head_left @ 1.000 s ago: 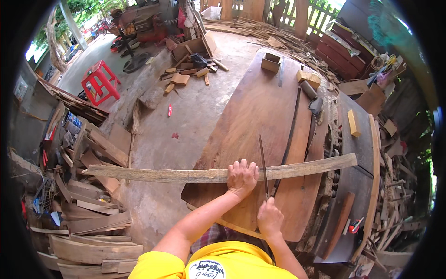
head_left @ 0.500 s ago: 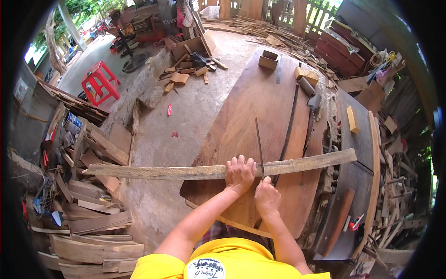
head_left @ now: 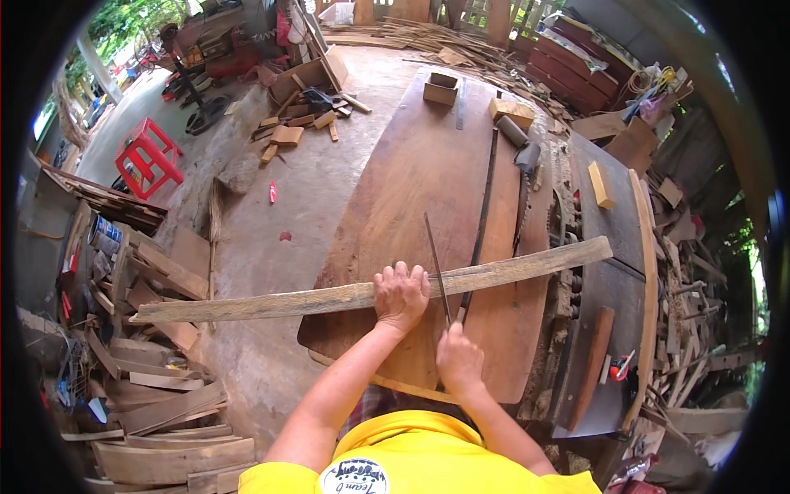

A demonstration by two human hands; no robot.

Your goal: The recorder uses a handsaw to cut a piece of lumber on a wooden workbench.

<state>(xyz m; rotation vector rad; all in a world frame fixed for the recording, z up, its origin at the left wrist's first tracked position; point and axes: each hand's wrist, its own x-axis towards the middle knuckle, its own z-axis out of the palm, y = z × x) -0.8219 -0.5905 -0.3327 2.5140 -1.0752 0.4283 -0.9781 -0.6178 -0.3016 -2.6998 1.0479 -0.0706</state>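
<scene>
A long, rough wooden board (head_left: 247,307) lies crosswise over the brown wooden worktable (head_left: 403,198), its left end sticking out past the table's edge. Pressing down on it near the middle is my left hand (head_left: 400,296), fingers curled over its far edge. My right hand (head_left: 459,359) is closed round the near end of a handsaw (head_left: 436,267), just on the near side of the board. The saw's thin dark blade is seen almost edge-on and crosses the board right beside my left hand. Its teeth and most of its handle are hidden.
A small open box (head_left: 441,89) and a wood block (head_left: 512,110) sit at the table's far end. To the right is a dark machine table (head_left: 592,329) with a yellow block (head_left: 601,186). Scrap wood (head_left: 177,461) is piled at left; a red stool (head_left: 148,158) stands beyond.
My right hand has drawn the handsaw back toward me, away from the board's near edge. My left hand stays on the board. The whole view has shifted and turned slightly.
</scene>
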